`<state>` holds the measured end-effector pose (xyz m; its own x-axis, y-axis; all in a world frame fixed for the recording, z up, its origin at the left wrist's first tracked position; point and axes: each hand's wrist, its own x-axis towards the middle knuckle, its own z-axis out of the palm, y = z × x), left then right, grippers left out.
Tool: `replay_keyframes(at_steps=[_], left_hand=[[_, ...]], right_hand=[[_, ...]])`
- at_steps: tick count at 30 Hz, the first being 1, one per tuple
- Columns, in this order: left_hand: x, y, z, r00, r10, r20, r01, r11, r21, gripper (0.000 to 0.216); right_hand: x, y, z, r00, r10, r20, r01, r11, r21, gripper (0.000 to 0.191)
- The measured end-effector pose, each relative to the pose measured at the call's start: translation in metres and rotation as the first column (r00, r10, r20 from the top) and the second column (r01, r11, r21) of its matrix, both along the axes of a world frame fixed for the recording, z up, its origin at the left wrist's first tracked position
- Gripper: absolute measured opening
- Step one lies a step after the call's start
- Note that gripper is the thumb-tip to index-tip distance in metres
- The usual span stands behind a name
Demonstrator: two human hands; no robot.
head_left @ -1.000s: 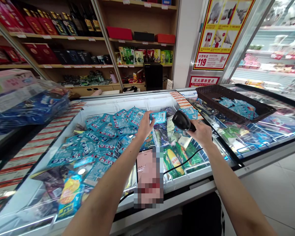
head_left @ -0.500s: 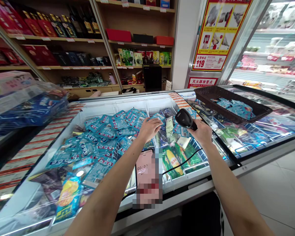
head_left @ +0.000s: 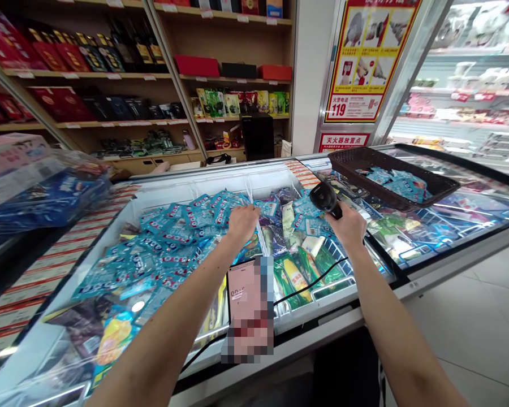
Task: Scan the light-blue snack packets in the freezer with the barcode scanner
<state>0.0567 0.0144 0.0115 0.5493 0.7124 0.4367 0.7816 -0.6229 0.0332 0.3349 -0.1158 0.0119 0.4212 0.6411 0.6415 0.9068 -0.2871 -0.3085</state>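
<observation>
My left hand [head_left: 241,221] reaches down into the open chest freezer [head_left: 186,183], its fingers curled onto the heap of blue ice-cream packets [head_left: 182,237]. Whether it grips a packet is hidden by the back of the hand. My right hand [head_left: 346,226] is wrapped round the handle of a black barcode scanner [head_left: 324,198], whose head points left over the freezer's wire divider. Its black cable [head_left: 309,285] trails down to the freezer's front edge.
A dark basket [head_left: 365,161] with several blue packets rests on the shut glass lid to the right. A phone [head_left: 244,294] leans at the freezer's front rim. Green and yellow packets [head_left: 301,271] fill the right compartment. Boxes [head_left: 34,175] are stacked at left; shelves stand behind.
My left hand held a blue packet up before the scanner, then lowered it onto the heap and now lies on the packets. The right hand with the scanner rose slightly.
</observation>
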Motion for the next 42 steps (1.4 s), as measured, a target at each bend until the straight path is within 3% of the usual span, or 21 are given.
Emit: replay_keyframes(at_steps=[3,7,14,17,21,26,29,32,36,42], left_hand=[[-0.009,0.005,0.006,0.997,-0.063,-0.038,0.061,0.996,-0.064,0.015],[-0.021,0.007,0.008,0.985,-0.171,-0.021,0.171,0.985,-0.014,0.015],[-0.004,-0.001,0.022,0.967,-0.042,-0.250,0.054,0.998,0.040,0.023],[0.019,-0.014,0.026,0.960,-0.201,-0.197,0.214,0.976,0.046,0.031],[0.056,-0.037,0.022,0.857,-0.488,-0.163,0.485,0.872,-0.061,0.044],[0.098,-0.055,0.009,0.764,-0.631,-0.136,0.617,0.776,-0.133,0.057],[0.111,-0.055,0.000,0.723,-0.670,-0.167,0.644,0.741,-0.189,0.047],[0.106,-0.048,-0.004,0.720,-0.673,-0.172,0.633,0.738,-0.235,0.049],[0.076,-0.037,0.002,0.800,-0.593,-0.091,0.556,0.789,-0.261,0.052],[0.052,-0.034,0.012,0.892,-0.439,0.113,0.451,0.833,-0.321,0.033]], right_hand=[[0.002,0.000,0.001,0.998,-0.033,-0.044,0.032,0.999,-0.025,0.040],[0.000,-0.002,0.004,0.998,-0.030,-0.058,0.025,0.996,-0.084,0.040],[-0.002,-0.005,0.011,0.992,-0.087,-0.094,0.077,0.991,-0.111,0.041],[-0.001,-0.005,0.012,0.988,-0.099,-0.121,0.087,0.991,-0.099,0.042],[0.001,-0.005,0.012,0.982,-0.107,-0.156,0.094,0.992,-0.086,0.043],[0.001,-0.005,0.013,0.979,-0.113,-0.170,0.103,0.993,-0.065,0.042],[0.001,-0.005,0.013,0.979,-0.121,-0.166,0.111,0.991,-0.070,0.042],[0.002,-0.004,0.012,0.979,-0.125,-0.159,0.111,0.990,-0.091,0.043],[0.001,-0.005,0.012,0.981,-0.118,-0.155,0.104,0.990,-0.099,0.044],[-0.004,-0.006,0.013,0.989,-0.067,-0.131,0.052,0.992,-0.118,0.042]])
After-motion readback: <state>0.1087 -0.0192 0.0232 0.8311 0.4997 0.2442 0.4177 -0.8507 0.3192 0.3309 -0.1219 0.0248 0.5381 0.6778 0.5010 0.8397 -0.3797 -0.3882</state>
